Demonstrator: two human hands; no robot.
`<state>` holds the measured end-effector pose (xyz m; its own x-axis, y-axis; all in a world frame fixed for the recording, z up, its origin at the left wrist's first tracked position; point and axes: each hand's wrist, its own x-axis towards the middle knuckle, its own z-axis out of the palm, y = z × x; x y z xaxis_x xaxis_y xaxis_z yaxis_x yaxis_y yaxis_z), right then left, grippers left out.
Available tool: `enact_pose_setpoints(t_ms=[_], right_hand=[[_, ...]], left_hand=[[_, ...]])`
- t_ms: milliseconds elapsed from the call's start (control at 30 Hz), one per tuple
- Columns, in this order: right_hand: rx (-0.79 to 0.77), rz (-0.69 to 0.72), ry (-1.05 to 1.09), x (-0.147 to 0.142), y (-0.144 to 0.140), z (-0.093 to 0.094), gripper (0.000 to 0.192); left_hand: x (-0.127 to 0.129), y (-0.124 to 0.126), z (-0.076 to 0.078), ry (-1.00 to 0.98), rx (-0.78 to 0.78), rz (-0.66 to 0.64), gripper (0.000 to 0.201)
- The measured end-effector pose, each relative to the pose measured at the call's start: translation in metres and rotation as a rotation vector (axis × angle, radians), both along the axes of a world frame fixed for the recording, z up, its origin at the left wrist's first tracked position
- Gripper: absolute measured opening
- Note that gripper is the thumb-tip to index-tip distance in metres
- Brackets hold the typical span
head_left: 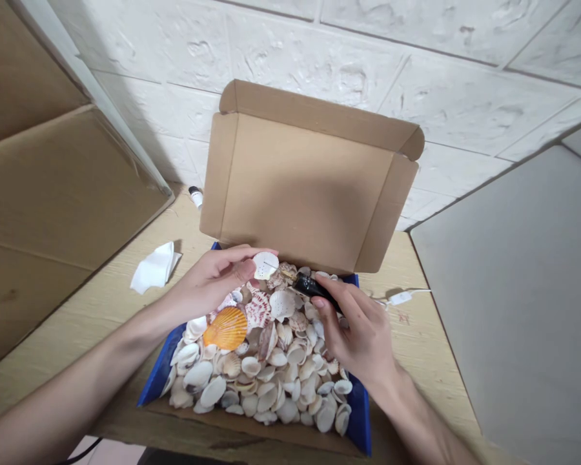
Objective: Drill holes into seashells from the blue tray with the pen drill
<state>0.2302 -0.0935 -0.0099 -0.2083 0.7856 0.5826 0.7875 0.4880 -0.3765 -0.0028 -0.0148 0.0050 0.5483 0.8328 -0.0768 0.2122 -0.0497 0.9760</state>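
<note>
Above open cardboard box (310, 187) of seashells (266, 368) on tabletop (97, 310): left hand (208, 284) pinches white shell (265, 265) at edges, flat face exposed. Right hand (358, 332) closed around black pen-like tool (314, 287), tip angled toward shell. Crumpled tissue (155, 266) far left.

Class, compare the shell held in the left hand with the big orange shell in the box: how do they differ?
The held shell is white and smaller; the orange shell is larger and vividly coloured. The held shell is pinched in the left hand above the pile; the orange shell lies loose in it. Both are fan-shaped.
</note>
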Motion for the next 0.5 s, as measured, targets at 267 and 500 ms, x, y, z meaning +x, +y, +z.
enact_pose_setpoints(t_ms=[267,500], right_hand=[[0.010,0.013,-0.020,0.0007,0.0001,-0.0011,0.030],[0.044,-0.003,-0.054,0.0002,0.0020,-0.0012,0.035]], left_hand=[[0.0001,0.0006,0.0014,-0.040,-0.068,-0.009,0.047],[-0.0003,0.0005,-0.0018,-0.108,-0.165,0.037,0.051]])
